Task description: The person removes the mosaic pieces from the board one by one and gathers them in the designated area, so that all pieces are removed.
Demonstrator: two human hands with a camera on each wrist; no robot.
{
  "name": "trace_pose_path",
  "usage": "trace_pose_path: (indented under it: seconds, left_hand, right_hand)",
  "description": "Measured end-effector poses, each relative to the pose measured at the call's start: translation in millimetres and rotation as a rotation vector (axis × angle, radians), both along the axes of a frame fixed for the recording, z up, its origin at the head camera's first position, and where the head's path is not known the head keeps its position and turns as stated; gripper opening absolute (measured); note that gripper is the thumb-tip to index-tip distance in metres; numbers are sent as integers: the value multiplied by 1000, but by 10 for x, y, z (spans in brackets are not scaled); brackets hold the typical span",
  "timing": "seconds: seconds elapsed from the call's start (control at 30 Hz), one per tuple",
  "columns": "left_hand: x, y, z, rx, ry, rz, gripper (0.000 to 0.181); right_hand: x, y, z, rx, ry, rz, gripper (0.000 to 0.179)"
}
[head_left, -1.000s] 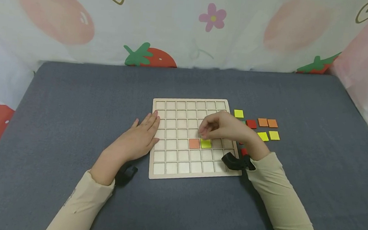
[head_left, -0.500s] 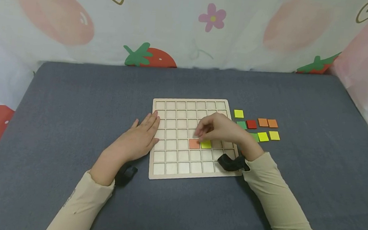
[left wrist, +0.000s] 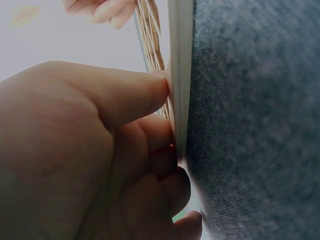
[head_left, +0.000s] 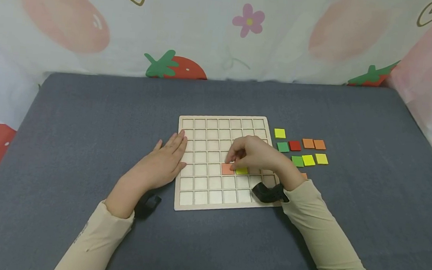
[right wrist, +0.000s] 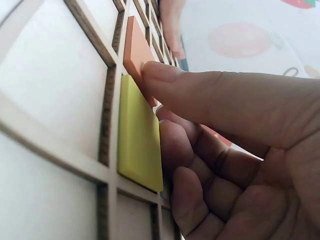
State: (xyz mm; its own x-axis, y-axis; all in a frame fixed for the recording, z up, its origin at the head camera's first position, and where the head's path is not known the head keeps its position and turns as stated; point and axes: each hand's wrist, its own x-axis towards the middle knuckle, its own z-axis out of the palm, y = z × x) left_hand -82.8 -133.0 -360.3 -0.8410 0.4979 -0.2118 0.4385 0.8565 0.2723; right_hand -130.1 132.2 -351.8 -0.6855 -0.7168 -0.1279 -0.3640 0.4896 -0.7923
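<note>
A pale wooden grid board (head_left: pixel 200 183) lies on the table with an orange tile (head_left: pixel 226 170) and a yellow tile (head_left: pixel 241 170) side by side on it. My right hand (head_left: pixel 258 156) is over these two, thumb and index finger at the orange tile's upper right corner. In the right wrist view, the thumb (right wrist: pixel 165 75) touches the orange tile, the other fingers curl by the yellow tile, and the index finger is partly hidden. My left hand (head_left: pixel 161 164) rests flat on the board's left edge, fingers extended; its thumb meets that edge (left wrist: pixel 180 75) in the left wrist view.
Right of the board lie loose tiles: yellow (head_left: pixel 279 133), green (head_left: pixel 283 147), red (head_left: pixel 294 145), orange (head_left: pixel 308 143) and more. Another orange tile (head_left: pixel 304 175) peeks out behind the right wrist. A patterned curtain (head_left: pixel 278 42) hangs behind the grey-covered table (head_left: pixel 106 108).
My right hand has shifted slightly left and toward me, from the yellow tile to the orange one, uncovering green tiles on the right. The left hand stays in place.
</note>
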Motion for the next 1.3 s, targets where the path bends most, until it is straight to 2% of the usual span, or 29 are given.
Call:
trace_pose_path:
  seconds: [0.2,0.57,1.3]
  left_hand:
    - [4,2,12,3,-2,-3,62]
    - [7,-8,14,3,16,-9,61]
    - [3,-6,-7,5,15,-1,61]
  right_hand:
    - [6,2,-1,5,5,2,10]
    - [0,28,17,-59,-33,19,9]
    - [-8,50,20,-98,-86,40,8]
